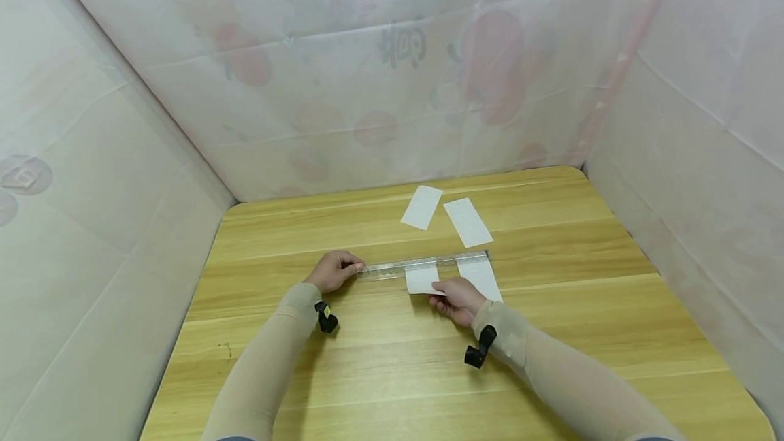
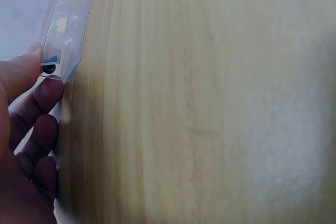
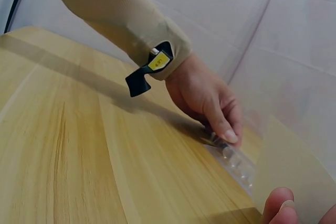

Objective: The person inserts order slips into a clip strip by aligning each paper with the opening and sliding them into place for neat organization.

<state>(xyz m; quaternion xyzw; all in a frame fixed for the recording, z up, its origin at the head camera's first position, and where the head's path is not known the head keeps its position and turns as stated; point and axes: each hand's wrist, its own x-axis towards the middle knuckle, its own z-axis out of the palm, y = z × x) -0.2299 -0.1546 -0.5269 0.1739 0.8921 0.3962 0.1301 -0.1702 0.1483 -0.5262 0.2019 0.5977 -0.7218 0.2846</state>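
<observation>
Looks like a makeshift recording booth: a wooden table (image 1: 380, 373) is boxed in on three sides by white printed sheets (image 1: 367, 73).

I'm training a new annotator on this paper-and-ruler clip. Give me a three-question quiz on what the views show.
1. True or false: the left hand holds the end of the clear ruler.
2. How many white paper slips lie apart from the hands at the far side of the table?
A) one B) two C) four
3. Fill in: the right hand pinches a paper slip whose far edge lies at the ____.

Key: 1 true. 2 B: the left far slip and the right far slip. 3 ruler.
</observation>
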